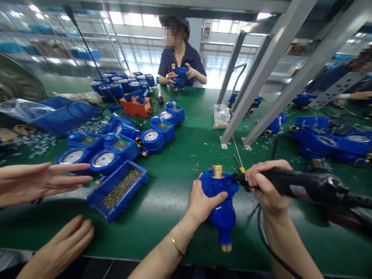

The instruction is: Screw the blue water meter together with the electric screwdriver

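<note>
Pinning a blue water meter [223, 217] against a power screwdriver [308, 185]

At the far left, another person's open hand [43, 182] and a second hand [59, 248] hung apart, near a blue tray [116, 207] of small brass parts [122, 189]. Further right, the wearer's left hand [203, 201] was clamped over the meter, which sat on the green bench mat [171, 221]. Just beside it, the right hand [269, 186] gripped the screwdriver, its tip at the meter's side; the two hands were close but apart. A slipping tip could have scarred the casing or jabbed the left hand, and the black cord [263, 236] could have dragged the tool off line. Loose brass slivers [197, 166] could have tilted the meter. No writing could be read; the meter dials [103, 159] were too small.
</note>
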The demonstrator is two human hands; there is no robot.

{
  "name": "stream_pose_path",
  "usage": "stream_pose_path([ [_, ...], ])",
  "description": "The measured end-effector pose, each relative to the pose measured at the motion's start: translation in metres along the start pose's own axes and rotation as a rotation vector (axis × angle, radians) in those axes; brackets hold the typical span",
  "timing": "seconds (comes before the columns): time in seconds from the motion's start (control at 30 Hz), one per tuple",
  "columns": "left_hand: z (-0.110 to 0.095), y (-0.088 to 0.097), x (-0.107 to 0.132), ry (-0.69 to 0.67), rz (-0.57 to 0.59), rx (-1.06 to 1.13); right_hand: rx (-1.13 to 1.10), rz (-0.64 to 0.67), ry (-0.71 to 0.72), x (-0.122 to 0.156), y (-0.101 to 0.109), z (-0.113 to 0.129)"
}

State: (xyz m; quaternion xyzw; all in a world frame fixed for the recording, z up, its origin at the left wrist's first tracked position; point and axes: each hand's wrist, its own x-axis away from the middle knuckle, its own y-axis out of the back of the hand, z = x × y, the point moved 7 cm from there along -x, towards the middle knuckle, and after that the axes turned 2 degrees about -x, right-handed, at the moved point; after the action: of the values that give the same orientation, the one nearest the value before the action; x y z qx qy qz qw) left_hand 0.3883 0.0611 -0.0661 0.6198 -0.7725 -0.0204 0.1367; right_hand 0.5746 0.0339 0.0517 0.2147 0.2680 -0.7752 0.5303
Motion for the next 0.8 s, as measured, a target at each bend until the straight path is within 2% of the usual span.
stream_pose_path([
  [0.07, 0.000, 0.000, 0.000, 0.001, -0.008, -0.005, -0.010, 0.066, -0.058, -0.004, -0.004, -0.003],
  [0.1, 0.000, 0.000, 0.000, 0.000, -0.009, -0.001, -0.015, 0.038, -0.056, -0.006, -0.003, -0.002],
  [0.23, 0.000, -0.002, 0.000, -0.007, 0.028, 0.029, -0.006, -0.219, 0.013, -0.006, 0.002, 0.003],
  [0.4, 0.002, -0.003, 0.000, -0.002, 0.043, 0.058, 0.030, -0.339, 0.015, -0.001, 0.001, 0.002],
  [0.47, 0.002, -0.004, 0.000, -0.002, 0.054, 0.062, 0.041, -0.341, 0.020, 0.000, 0.003, 0.003],
  [0.67, -0.003, -0.004, -0.001, 0.013, 0.027, 0.002, 0.043, -0.226, 0.087, 0.003, 0.002, 0.009],
  [0.8, -0.004, -0.004, 0.001, 0.049, -0.001, -0.047, 0.136, -0.256, 0.153, 0.012, -0.004, 0.011],
])
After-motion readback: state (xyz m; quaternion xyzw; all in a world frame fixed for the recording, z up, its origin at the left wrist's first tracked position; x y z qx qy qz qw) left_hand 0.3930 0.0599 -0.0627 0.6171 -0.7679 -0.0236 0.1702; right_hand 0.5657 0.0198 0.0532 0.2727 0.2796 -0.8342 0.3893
